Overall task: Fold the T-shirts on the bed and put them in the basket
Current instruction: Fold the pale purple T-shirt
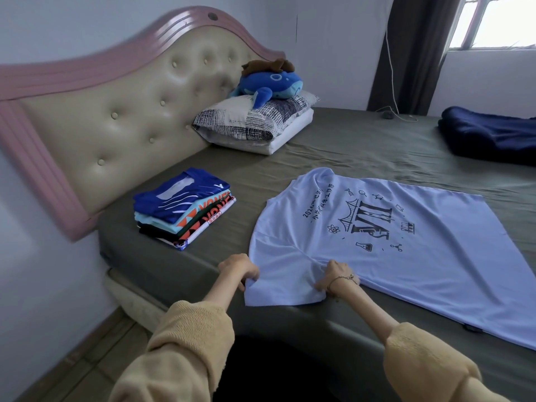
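The near sleeve of the white T-shirt (377, 242), spread flat on the bed (348, 146), is being pinched shut-fingered by left hand (239, 269) and right hand (336, 275), ideally being folded inward evenly, wrinkle-free.

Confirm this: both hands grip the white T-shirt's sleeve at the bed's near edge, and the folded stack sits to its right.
Wrong side. The head view shows the folded stack to the left of the white T-shirt, toward the headboard. Both hands, left and right, do grip its sleeve.

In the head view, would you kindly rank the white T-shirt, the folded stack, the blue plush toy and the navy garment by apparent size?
1. white T-shirt
2. navy garment, partly out of frame
3. folded stack and blue plush toy: look alike; the toy lies farther away, so unranked.
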`<state>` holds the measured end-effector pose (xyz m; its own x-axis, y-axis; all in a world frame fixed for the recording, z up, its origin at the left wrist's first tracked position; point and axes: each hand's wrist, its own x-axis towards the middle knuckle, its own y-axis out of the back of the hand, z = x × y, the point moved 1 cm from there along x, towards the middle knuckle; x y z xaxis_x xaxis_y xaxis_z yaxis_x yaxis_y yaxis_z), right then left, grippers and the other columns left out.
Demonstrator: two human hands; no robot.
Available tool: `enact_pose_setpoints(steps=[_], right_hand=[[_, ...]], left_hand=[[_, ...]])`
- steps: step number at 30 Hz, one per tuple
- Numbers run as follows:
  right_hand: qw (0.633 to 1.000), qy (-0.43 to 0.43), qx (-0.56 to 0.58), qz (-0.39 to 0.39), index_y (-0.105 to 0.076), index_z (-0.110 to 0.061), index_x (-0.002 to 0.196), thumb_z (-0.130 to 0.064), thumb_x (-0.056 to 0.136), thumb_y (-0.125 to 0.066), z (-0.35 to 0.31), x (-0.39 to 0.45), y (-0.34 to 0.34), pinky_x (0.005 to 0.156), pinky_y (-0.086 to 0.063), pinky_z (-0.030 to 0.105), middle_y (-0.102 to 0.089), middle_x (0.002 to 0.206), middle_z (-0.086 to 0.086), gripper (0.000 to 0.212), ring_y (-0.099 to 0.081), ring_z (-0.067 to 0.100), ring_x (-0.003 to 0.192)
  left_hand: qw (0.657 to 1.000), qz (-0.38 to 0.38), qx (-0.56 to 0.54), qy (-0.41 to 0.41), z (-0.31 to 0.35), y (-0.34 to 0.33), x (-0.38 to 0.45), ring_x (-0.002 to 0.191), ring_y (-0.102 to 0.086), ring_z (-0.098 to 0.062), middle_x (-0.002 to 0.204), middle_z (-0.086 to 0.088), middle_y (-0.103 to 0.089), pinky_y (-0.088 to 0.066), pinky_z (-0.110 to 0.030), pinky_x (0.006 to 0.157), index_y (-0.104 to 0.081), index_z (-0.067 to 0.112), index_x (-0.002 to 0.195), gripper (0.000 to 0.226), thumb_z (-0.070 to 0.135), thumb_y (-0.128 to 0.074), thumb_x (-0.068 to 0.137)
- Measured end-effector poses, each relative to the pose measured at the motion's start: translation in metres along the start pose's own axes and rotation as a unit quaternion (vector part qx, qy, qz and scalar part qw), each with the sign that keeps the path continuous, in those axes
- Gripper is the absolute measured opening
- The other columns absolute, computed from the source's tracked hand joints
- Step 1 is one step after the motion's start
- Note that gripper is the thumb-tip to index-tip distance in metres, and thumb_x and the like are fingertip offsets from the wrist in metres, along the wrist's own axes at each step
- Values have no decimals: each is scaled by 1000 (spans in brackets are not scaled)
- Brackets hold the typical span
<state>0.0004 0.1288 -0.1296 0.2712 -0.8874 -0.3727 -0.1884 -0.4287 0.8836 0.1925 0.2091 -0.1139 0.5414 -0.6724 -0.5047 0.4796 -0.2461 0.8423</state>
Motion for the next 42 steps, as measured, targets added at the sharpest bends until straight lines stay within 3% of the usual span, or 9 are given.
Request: enact_pose_setpoints(steps=[7,11,15,20,25,32,34,37,42], right_hand=[[999,-4,36,-37,-52,-13,75,-4,71,-59,6,6,-2,54,-52,26,-60,53,0,11,-47,5,26],[999,6,-16,-37,-41,-18,68,-15,73,-58,3,5,-1,62,-42,24,-51,67,-1,19,-55,17,70],[1000,26,16,6,-42,-16,66,-19,81,-54,2,10,0,60,-35,25,-47,76,4,20,-46,24,70],[993,100,12,57,-54,-17,100,-13,85,-48,0,16,-6,72,-40,28,-60,113,9,16,-57,29,103],[977,205,-47,44,-55,-18,109,-14,86,-49,0,20,-12,75,-40,28,-55,114,6,24,-55,25,105],[981,170,-10,95,-61,-20,90,-15,87,-46,-3,28,-9,74,-40,28,-62,107,5,17,-57,26,102],[976,166,-12,141,-61,-15,105,-14,89,-46,-2,30,-6,80,-37,28,-56,114,4,22,-52,23,111],[982,141,-37,122,-38,-17,137,-20,93,-44,8,33,-4,102,-28,38,-31,147,4,44,-27,18,137],[999,26,-32,10,8,-23,150,-50,100,-19,43,38,-9,109,4,63,21,156,1,63,17,18,144]], left_hand=[[998,-46,-44,25,-7,1,7,57,-61,-10,61,3,-57,-36,-22,65,-50,14,81,11,16,-56,89],[999,-43,-3,26,-3,4,7,75,-64,-10,93,3,-64,-43,-24,78,-54,15,97,16,25,-62,87],[999,35,-37,17,0,5,15,82,-62,-16,105,-2,-63,-42,-26,69,-55,12,118,37,39,-50,94],[990,95,-105,7,3,-1,32,122,-51,-28,135,-10,-51,-42,-37,93,-46,8,134,55,49,-38,97],[985,141,-101,7,7,-4,43,126,-47,-30,139,-13,-47,-41,-38,97,-42,5,135,39,21,-33,101],[972,214,-93,-3,22,-10,45,130,-36,-29,142,-16,-32,-41,-40,97,-25,7,138,53,7,-51,91],[962,261,-11,-84,26,-16,50,133,-30,-26,146,-11,-27,-34,-43,103,-26,11,140,47,17,-45,97],[956,165,55,-238,35,-28,63,147,-5,-13,160,2,-5,-8,-49,116,-10,20,152,51,33,-22,104],[965,93,94,-225,41,-40,74,146,12,-10,159,3,13,4,-58,114,8,25,151,53,39,-12,104]])
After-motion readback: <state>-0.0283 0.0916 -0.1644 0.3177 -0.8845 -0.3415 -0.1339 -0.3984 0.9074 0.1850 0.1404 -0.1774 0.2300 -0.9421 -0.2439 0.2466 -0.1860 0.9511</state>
